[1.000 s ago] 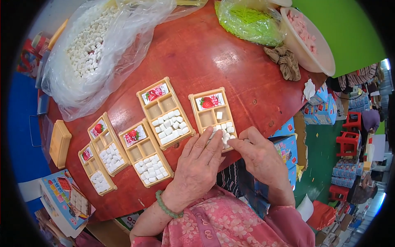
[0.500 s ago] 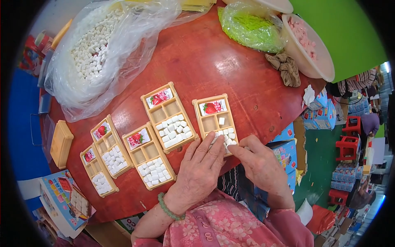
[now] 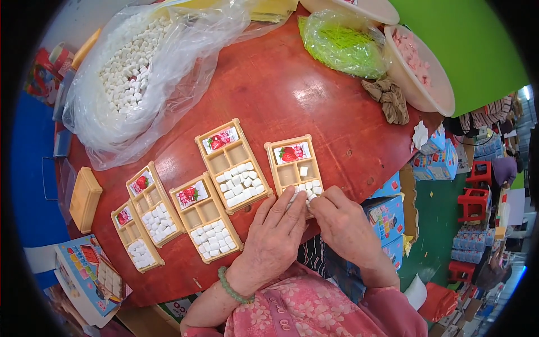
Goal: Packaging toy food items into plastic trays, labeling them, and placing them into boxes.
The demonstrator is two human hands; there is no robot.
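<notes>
Several white marshmallows (image 3: 308,186) fill the near compartment of a tan plastic tray (image 3: 287,142) in front of me. A single marshmallow (image 3: 304,171) sits in one of its small middle compartments, and a strawberry-print packet (image 3: 292,153) lies in the far one. My left hand (image 3: 269,236) rests with fingers stretched out over the tray's near left corner, partly covering the marshmallows. At the near right corner, my right hand (image 3: 347,229) has its fingers bent and drawn together against the marshmallows. Whatever its fingertips hold is hidden.
To the left stand several similar filled trays (image 3: 214,175) and a stacked tan tray piece (image 3: 87,199). Beyond them lies a clear bag of marshmallows (image 3: 126,76). Far right are a bag of green strips (image 3: 342,48), a bowl of pink pieces (image 3: 441,92) and a brown cloth (image 3: 391,101).
The view has shifted slightly, so the trays appear a little lower. My right fingers have curled in more at the tray's near right corner; my left hand stays over the tray.
</notes>
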